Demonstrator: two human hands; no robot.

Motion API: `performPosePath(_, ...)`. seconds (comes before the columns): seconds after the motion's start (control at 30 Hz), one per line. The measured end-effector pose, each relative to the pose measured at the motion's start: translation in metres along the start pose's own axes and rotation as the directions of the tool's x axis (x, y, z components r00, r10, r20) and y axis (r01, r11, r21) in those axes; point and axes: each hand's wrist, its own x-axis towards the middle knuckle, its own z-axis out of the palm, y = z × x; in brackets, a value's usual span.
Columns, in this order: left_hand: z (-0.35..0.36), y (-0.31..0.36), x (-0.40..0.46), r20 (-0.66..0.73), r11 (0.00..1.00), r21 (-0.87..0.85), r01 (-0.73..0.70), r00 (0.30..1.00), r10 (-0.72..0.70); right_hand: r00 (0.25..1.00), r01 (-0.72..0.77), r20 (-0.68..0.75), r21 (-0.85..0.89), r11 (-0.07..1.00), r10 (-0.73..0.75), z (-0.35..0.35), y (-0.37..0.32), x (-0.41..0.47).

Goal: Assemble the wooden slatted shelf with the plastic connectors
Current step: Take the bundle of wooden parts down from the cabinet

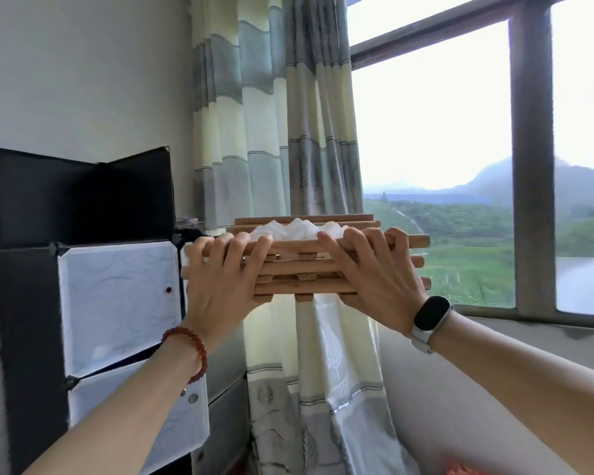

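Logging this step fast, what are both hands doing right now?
Left hand: fingers curled over the wooden slats, gripping their left end.
Right hand: gripping the right end of the same stack.

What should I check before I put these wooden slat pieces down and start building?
1. Left hand grips the wooden slat stack: ok.
2. Right hand grips it too: ok.
3. Stack held level, not tipping: ok.
4. White plastic bag sits on top of the slats: ok, though it could slide off.
5. Connectors are inside that bag: cannot tell.
6. A free spot to set it down: cannot tell, only the cabinet and curtain show.
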Motion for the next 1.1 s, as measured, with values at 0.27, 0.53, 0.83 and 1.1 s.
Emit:
performPosePath(0.27, -0.048, 0.118, 0.003, -0.025, 0.954, -0.295, -0.045, 0.999, 0.039, 0.955, -0.037, 0.283, -0.181, 0.983, 0.088, -0.097, 0.059, -0.102)
performPosePath(0.53, -0.103, 0.263, 0.019, -0.074, 0.865, -0.499, -0.048, 0.997, 0.012, 0.896, -0.013, 0.418, -0.312, 0.950, 0.150, -0.188, 0.137, -0.208)
performPosePath(0.83, -0.152, 0.433, 0.018, -0.066, 0.781, -0.624, -0.022, 0.997, -0.024, 0.824, 0.013, 0.534, -0.354, 0.935, 0.191, -0.250, 0.223, -0.337)
performPosePath(1.1, -0.156, 0.560, -0.028, -0.029, 0.692, -0.721, -0.027, 1.000, 0.009, 0.764, -0.007, 0.600, -0.361, 0.933, 0.238, -0.252, 0.248, -0.457)
